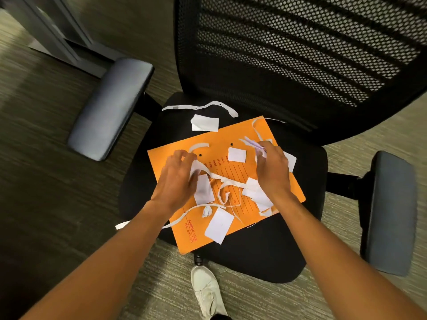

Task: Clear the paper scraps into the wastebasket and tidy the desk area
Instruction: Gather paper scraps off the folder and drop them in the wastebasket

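Left hand pinches a long strip; right hand grips scraps w/ closed fingers. More bits lie on the folder mid-seat. Scoop towards folder's middle & hold tight.

We have a single view, worn on the head, so there is no second view to share any part of the scene with. It looks steeply down and a little forward onto an office chair seat, close enough that both forearms enter from our bottom edge and reach to mid-frame. The chair's mesh back fills the upper right, an armrest sits at each side, and the carpet rings everything. The wide lens bends the edges; the corners are blurred.
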{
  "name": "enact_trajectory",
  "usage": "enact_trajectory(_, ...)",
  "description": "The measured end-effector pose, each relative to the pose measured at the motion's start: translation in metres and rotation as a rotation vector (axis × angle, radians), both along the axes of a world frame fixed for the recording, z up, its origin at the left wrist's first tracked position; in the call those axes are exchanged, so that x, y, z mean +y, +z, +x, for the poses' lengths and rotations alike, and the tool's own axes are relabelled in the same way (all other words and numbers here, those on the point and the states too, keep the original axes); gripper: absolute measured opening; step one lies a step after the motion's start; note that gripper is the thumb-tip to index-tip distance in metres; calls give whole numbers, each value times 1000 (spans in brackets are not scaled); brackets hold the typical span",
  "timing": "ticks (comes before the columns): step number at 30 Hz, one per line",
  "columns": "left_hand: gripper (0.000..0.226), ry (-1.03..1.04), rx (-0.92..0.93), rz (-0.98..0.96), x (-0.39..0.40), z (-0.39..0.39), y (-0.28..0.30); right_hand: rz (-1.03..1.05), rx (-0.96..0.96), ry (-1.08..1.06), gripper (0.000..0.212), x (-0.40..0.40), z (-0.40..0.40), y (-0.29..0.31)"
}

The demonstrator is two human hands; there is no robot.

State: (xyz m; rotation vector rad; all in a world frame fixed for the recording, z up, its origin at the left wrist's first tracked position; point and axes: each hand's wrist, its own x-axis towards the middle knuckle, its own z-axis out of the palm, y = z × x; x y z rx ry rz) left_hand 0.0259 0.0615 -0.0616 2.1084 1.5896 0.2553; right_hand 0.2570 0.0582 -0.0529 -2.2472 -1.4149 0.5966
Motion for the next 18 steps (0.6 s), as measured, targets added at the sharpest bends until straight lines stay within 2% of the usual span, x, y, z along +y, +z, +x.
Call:
enact_trajectory(3, 76, -61, 152, -64, -10, 8, -2, 62, 72, -40, 27, -18, 14, 12)
enact_trajectory(7, 80, -132, 226, -63, -19, 13, -5, 56, 148, -99, 27, -43, 26, 17)
enact_trajectory(12, 79, 35, 86, -161, -22, 22, -9, 99, 181, -130, 25, -66, 30, 13)
enact_trajectory(18, 72, 190, -123, -287, -27, 27, -10, 202, 229, -268, 27, -75, 35, 18)
